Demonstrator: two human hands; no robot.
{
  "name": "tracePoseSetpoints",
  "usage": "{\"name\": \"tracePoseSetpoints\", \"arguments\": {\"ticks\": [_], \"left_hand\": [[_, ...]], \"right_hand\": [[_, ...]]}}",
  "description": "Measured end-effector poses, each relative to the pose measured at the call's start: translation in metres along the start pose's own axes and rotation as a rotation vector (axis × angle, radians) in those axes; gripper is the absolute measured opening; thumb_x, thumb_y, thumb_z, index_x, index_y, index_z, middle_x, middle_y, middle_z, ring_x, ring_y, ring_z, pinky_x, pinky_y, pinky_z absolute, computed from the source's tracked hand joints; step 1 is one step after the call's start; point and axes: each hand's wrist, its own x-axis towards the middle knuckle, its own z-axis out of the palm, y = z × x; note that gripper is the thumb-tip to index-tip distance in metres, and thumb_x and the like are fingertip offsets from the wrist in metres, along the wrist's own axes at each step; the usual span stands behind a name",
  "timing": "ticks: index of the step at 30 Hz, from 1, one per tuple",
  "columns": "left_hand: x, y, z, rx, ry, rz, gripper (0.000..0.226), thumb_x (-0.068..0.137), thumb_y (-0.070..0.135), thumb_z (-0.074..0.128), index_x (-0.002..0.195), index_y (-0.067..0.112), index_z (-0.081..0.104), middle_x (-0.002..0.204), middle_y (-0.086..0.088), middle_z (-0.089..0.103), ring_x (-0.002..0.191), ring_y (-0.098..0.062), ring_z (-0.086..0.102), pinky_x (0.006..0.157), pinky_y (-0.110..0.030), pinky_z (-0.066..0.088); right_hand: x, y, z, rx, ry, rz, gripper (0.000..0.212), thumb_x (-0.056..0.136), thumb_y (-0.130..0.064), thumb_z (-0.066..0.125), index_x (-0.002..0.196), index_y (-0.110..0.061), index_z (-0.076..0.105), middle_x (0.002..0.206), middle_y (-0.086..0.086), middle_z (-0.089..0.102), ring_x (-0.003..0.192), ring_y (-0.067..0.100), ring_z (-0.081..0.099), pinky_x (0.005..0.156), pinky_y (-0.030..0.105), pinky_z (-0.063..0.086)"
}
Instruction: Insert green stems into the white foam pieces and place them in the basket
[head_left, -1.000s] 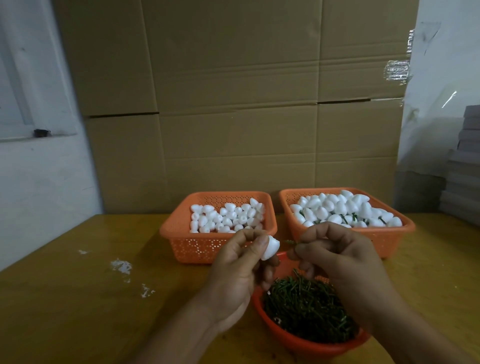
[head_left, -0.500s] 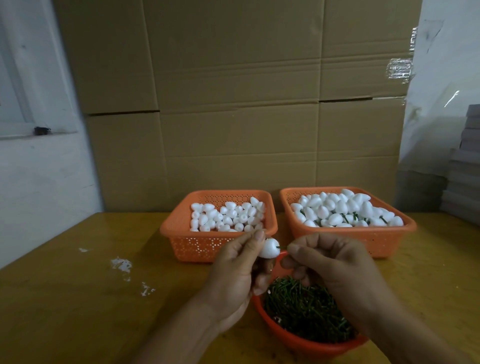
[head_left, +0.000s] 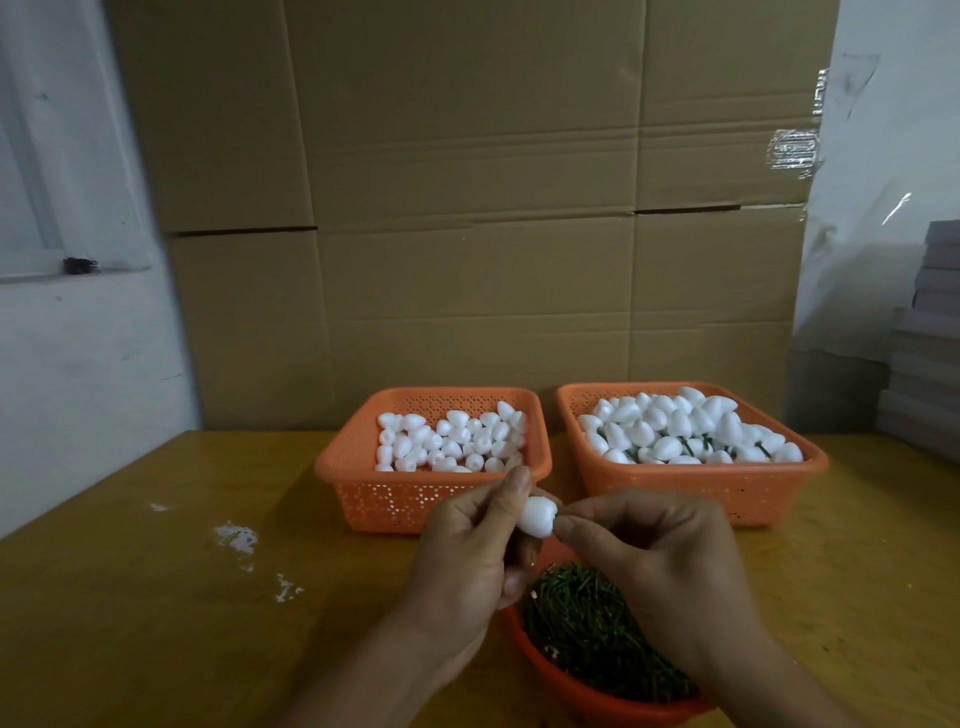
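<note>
A left hand (head_left: 467, 551) pinches a white foam piece (head_left: 538, 516) above an orange bowl (head_left: 576, 691) of green stems (head_left: 592, 629), while the right hand's (head_left: 660, 566) pinched fingertips (head_left: 563, 526) press its end.

Glossy yellow wood counter (head_left: 156, 597), with white flecks. Perforated orange plastic baskets (head_left: 395, 499). Matt white foam pieces (head_left: 452, 441), faintly grainy. Smooth orange plastic bowl (head_left: 582, 693). Matt brown cardboard (head_left: 467, 208) with creases behind.
</note>
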Motion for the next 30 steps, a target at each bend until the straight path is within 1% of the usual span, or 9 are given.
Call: {"name": "tracePoseSetpoints", "arguments": {"ticks": [4,6,9,13,16,18,21,25,30], "left_hand": [[0.000,0.002,-0.004,-0.059,-0.046,-0.040,0.051,0.089,0.054,0.062,0.095,0.005,0.072,0.062,-0.004,0.051,0.047,-0.011,0.040,0.044,-0.024,0.027],[0.000,0.002,-0.005,-0.106,-0.106,-0.043,0.044,0.088,0.044,0.061,0.104,0.004,0.071,0.067,-0.004,0.052,0.051,-0.011,0.042,0.047,-0.024,0.029],[0.000,0.002,-0.006,-0.097,-0.156,-0.018,0.032,0.084,0.027,0.063,0.107,0.007,0.073,0.068,-0.002,0.052,0.054,-0.010,0.043,0.049,-0.022,0.032],[0.000,0.000,-0.002,-0.012,-0.123,0.050,0.025,0.088,0.030,0.063,0.102,0.013,0.074,0.068,-0.001,0.052,0.054,-0.009,0.043,0.048,-0.020,0.034],[-0.002,0.001,0.000,0.120,-0.080,0.136,0.022,0.089,0.039,0.060,0.096,0.023,0.074,0.067,0.002,0.053,0.054,-0.009,0.045,0.049,-0.020,0.036],[-0.003,0.001,0.001,0.193,-0.072,0.184,0.022,0.091,0.043,0.058,0.096,0.027,0.072,0.066,0.004,0.054,0.057,-0.010,0.046,0.050,-0.021,0.038],[-0.004,0.002,0.003,0.264,-0.047,0.261,0.020,0.092,0.043,0.056,0.096,0.029,0.070,0.066,0.010,0.056,0.059,-0.005,0.051,0.054,-0.018,0.041],[-0.005,0.004,0.005,0.347,-0.007,0.331,0.016,0.093,0.045,0.056,0.088,0.034,0.066,0.067,0.019,0.060,0.061,0.004,0.054,0.057,-0.012,0.042],[-0.005,0.004,0.005,0.424,0.016,0.387,0.029,0.091,0.055,0.052,0.081,0.029,0.062,0.066,0.015,0.056,0.061,0.002,0.050,0.059,-0.016,0.040]], "right_hand": [[0.000,0.002,0.000,-0.082,0.006,-0.016,0.005,0.074,-0.034,0.077,0.077,-0.037,0.079,0.072,-0.007,0.076,0.064,0.010,0.069,0.060,0.025,0.056],[0.001,0.005,-0.003,-0.130,0.021,-0.020,0.013,0.079,-0.024,0.079,0.076,-0.036,0.078,0.069,-0.007,0.074,0.059,0.009,0.066,0.053,0.020,0.051],[0.003,0.007,-0.005,-0.181,0.026,-0.010,0.015,0.081,-0.019,0.078,0.075,-0.033,0.079,0.068,-0.006,0.073,0.057,0.009,0.064,0.052,0.020,0.050],[0.001,0.009,-0.002,-0.234,0.039,-0.036,0.016,0.082,-0.019,0.077,0.075,-0.033,0.077,0.069,-0.011,0.073,0.059,0.005,0.065,0.055,0.019,0.053],[-0.001,0.009,0.000,-0.217,0.057,-0.047,0.014,0.083,-0.022,0.075,0.076,-0.034,0.076,0.069,-0.009,0.073,0.060,0.008,0.067,0.057,0.028,0.056],[-0.002,0.009,0.002,-0.179,0.058,-0.055,0.015,0.084,-0.021,0.075,0.079,-0.035,0.075,0.068,-0.005,0.073,0.057,0.011,0.065,0.053,0.028,0.054],[-0.003,0.007,0.005,-0.138,0.046,-0.055,0.015,0.085,-0.021,0.074,0.080,-0.036,0.075,0.068,-0.004,0.073,0.058,0.014,0.066,0.054,0.032,0.055],[-0.005,0.005,0.010,-0.092,0.051,-0.010,0.017,0.085,-0.021,0.075,0.079,-0.036,0.075,0.069,-0.005,0.074,0.061,0.013,0.069,0.060,0.030,0.058],[-0.005,0.003,0.011,0.015,-0.002,0.078,0.013,0.085,-0.020,0.075,0.075,-0.028,0.077,0.067,0.000,0.074,0.057,0.006,0.066,0.053,0.015,0.048]]}}
